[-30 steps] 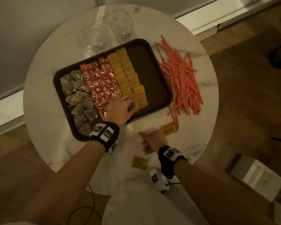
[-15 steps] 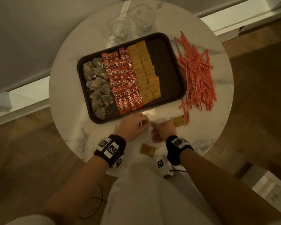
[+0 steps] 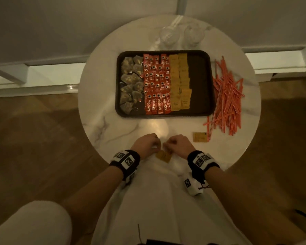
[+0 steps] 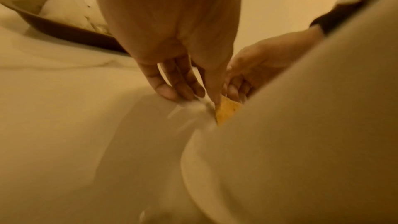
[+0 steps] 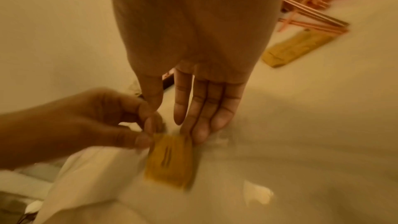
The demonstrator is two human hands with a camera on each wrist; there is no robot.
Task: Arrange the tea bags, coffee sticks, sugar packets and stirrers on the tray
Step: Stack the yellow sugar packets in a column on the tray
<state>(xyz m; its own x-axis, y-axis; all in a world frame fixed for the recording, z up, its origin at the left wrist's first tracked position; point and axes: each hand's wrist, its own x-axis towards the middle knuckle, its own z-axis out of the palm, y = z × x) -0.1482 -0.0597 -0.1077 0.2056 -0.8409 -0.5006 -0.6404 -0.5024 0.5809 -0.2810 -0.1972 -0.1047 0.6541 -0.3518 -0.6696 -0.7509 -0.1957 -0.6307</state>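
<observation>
The red coffee sticks [image 3: 156, 84] in the tray's middle read "NESCAFE", clearest on the near row. Print on the yellow sugar packets [image 3: 181, 82] is too small to read.

Head view: looked steeply down from above the round marble table [image 3: 113, 131], facing the far wall, tray [image 3: 200, 82] mid-frame, stirrers [image 3: 226, 99] right. Left wrist view: sat close, aimed along the left hand [image 4: 172, 43] toward the near table edge. Right wrist view: equally close, aimed along the right hand [image 5: 193, 57]. Shared by all three: both hands and the sugar packet [image 5: 170, 157] between them.
</observation>
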